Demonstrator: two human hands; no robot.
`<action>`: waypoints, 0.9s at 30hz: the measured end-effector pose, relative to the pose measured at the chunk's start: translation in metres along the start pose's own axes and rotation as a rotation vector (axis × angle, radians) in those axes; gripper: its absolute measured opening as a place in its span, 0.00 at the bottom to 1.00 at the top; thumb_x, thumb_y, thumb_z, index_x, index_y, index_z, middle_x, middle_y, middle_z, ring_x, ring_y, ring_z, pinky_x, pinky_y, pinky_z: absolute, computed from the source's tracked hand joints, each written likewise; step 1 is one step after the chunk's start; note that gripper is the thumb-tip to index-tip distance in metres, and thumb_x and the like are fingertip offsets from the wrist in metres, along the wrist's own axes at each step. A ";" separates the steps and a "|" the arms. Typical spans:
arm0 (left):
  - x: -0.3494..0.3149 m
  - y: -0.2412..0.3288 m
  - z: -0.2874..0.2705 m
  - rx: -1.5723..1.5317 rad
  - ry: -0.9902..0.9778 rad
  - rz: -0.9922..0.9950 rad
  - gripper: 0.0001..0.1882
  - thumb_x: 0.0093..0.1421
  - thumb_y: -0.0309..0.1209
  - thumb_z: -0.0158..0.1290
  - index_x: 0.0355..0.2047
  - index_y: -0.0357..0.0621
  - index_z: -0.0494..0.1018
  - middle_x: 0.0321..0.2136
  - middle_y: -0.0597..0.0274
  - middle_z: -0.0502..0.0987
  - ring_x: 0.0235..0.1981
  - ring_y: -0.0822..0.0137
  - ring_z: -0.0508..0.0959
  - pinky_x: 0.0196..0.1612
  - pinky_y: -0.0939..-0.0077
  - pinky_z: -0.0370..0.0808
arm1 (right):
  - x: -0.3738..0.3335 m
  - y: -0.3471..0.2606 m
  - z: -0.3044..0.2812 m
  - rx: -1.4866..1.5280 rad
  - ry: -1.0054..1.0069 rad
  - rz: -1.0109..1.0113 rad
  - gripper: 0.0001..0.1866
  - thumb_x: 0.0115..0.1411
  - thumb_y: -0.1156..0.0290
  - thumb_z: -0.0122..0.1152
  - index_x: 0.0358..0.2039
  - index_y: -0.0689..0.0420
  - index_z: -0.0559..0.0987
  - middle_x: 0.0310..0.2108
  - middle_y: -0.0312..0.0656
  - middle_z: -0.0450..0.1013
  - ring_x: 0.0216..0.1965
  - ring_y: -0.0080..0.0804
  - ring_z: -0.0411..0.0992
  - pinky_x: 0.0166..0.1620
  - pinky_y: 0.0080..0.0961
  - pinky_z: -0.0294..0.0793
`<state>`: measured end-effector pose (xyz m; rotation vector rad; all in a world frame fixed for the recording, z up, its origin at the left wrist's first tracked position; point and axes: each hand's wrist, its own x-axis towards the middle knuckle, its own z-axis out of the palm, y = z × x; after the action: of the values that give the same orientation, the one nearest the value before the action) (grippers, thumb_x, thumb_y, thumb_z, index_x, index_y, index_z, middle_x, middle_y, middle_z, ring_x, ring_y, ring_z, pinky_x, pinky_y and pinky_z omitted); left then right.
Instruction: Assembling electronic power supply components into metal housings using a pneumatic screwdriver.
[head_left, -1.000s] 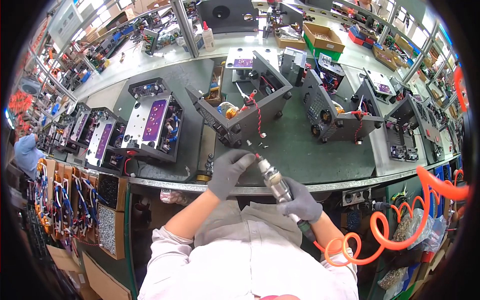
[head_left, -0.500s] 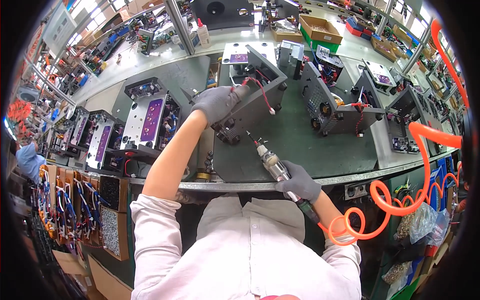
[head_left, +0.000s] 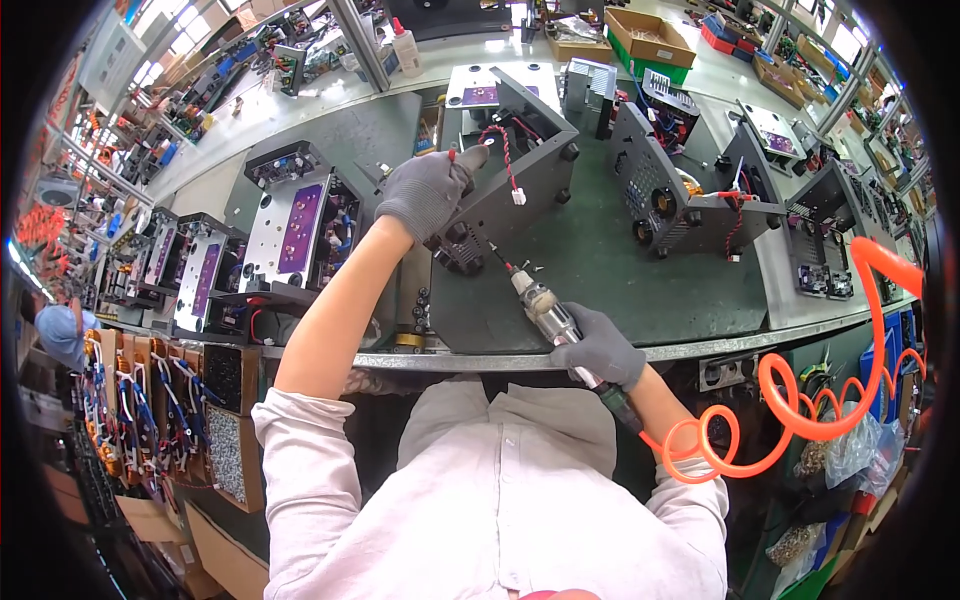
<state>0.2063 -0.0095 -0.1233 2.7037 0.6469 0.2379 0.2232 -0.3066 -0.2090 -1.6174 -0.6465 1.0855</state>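
Observation:
My gloved left hand [head_left: 428,193] is closed at the edge of a dark grey metal chassis [head_left: 535,165], pinching near the upper end of a red-and-black twisted cable [head_left: 508,165]. Part of that cable is hidden by the fingers; its white connector [head_left: 518,197] dangles in front of the panel. In my gloved right hand [head_left: 600,348] is an air screwdriver [head_left: 548,318], gripped round its body and fed by an orange coiled hose [head_left: 775,400]. Its thin bit slants up and left, just short of the chassis's vented lower corner. Small screws [head_left: 537,267] lie beside the bit on the green mat.
A second open chassis [head_left: 665,190] with a similar cable stands right. Units with silver plates and purple boards [head_left: 290,230] line the left. A metal strip [head_left: 680,353] edges the bench. Cardboard boxes [head_left: 232,455] and hanging wire bundles [head_left: 130,400] are lower left.
My left hand has shifted slightly, and the cable now bends in a higher loop beside its fingertips. The screwdriver has barely moved; the hose coils have swung.

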 end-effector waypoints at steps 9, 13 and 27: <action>0.000 0.013 -0.008 -0.135 -0.086 -0.065 0.37 0.61 0.66 0.38 0.26 0.43 0.78 0.22 0.58 0.77 0.29 0.58 0.78 0.42 0.66 0.70 | 0.001 -0.003 0.001 0.098 -0.010 0.038 0.34 0.41 0.70 0.65 0.51 0.65 0.69 0.27 0.38 0.69 0.19 0.22 0.69 0.22 0.20 0.71; -0.004 0.027 -0.014 -0.061 -0.120 -0.051 0.37 0.66 0.61 0.30 0.28 0.49 0.81 0.26 0.50 0.79 0.35 0.50 0.79 0.44 0.61 0.71 | 0.002 -0.005 -0.003 0.195 -0.025 0.066 0.34 0.41 0.71 0.64 0.51 0.66 0.68 0.26 0.38 0.68 0.17 0.21 0.68 0.20 0.19 0.70; -0.010 0.017 -0.012 -0.039 0.015 0.021 0.37 0.64 0.62 0.36 0.29 0.39 0.77 0.24 0.43 0.78 0.33 0.44 0.79 0.40 0.55 0.72 | 0.006 -0.010 0.005 0.195 -0.034 0.027 0.26 0.43 0.67 0.65 0.43 0.64 0.71 0.26 0.39 0.70 0.22 0.24 0.70 0.25 0.22 0.73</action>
<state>0.2016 -0.0248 -0.1064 2.6754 0.6123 0.2736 0.2225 -0.2963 -0.2017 -1.4463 -0.5253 1.1611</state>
